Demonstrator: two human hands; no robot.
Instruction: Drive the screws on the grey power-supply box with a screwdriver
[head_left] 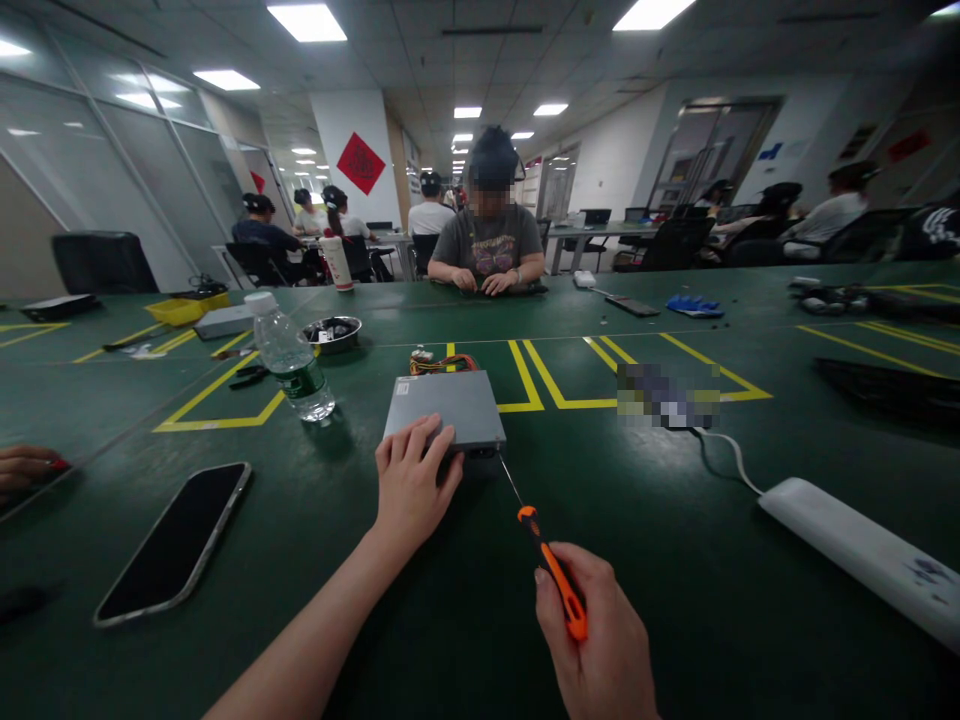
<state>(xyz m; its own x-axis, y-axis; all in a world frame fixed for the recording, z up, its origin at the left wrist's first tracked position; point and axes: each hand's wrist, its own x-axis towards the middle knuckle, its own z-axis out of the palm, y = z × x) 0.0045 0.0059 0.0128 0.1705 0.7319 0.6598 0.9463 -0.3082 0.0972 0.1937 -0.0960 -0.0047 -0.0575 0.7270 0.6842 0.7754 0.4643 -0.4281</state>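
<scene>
A grey metal computer power supply [457, 405] lies flat on the green table, its coloured cables bunched behind it. My left hand [415, 470] grips its near left part, with the fingers over the top and the thumb at the front face. In my right hand [600, 630] is an orange and black screwdriver [551, 570], held by the handle. Its thin shaft points up and away, and the tip meets the front face near the right corner, beside the power socket. Whether the tip sits in a screw is too small to tell.
Left of the power supply stand a water bottle [292, 365] and a metal bowl [332, 333] of small parts; a phone [176, 545] lies nearer. At right is a white power strip [862, 555]. Another person's hand [28, 470] shows at far left; a person [487, 235] sits opposite.
</scene>
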